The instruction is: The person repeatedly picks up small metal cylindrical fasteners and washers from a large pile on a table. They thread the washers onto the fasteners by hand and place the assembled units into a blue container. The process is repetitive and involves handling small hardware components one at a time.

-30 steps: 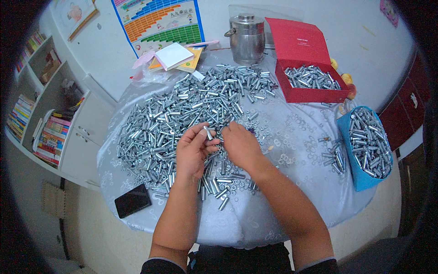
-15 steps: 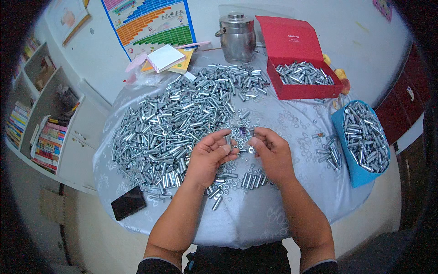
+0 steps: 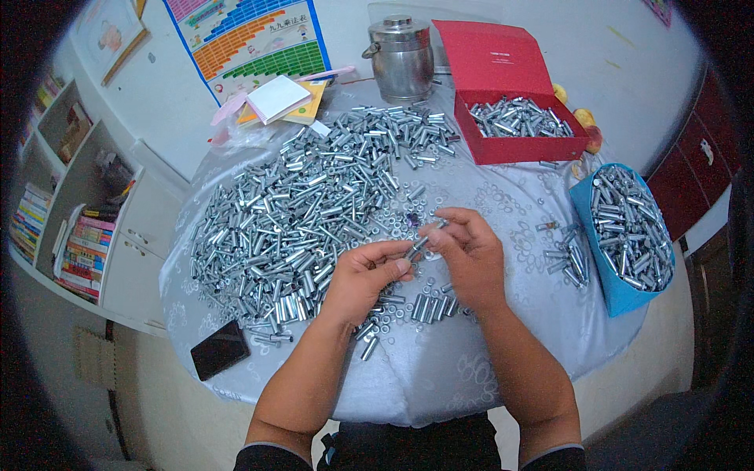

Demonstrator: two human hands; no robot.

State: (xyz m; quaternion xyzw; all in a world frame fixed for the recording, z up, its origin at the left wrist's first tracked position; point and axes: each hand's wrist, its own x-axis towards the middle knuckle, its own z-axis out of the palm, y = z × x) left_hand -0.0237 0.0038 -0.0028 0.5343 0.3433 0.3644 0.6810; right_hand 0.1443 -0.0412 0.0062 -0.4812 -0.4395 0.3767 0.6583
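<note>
My left hand (image 3: 365, 276) is closed, thumb and fingertips pinching a shiny metal sleeve (image 3: 416, 250) that tilts up to the right. Opposite it, my right hand (image 3: 471, 255) pinches a slim metal bolt (image 3: 441, 224) at the sleeve's upper end. The two pieces line up end to end; my fingers hide where they meet. Beneath and left of my hands spreads a large heap of loose metal sleeves and bolts (image 3: 290, 212). Small nuts and washers (image 3: 385, 318) lie around my left wrist, and a short row of sleeves (image 3: 428, 308) lies below my right hand.
A red box (image 3: 522, 149) and a blue bin (image 3: 601, 235), both filled with metal pieces, stand at the right. A small pile of bolts (image 3: 573, 259) lies beside the bin. A black phone (image 3: 220, 350) is at the near left; a steel pot (image 3: 400, 63) stands at the back.
My hands have come together: the right hand has moved left and up, bringing its bolt to the sleeve in my left hand. The sleeve, upright before, now tilts. The view has shifted slightly.
</note>
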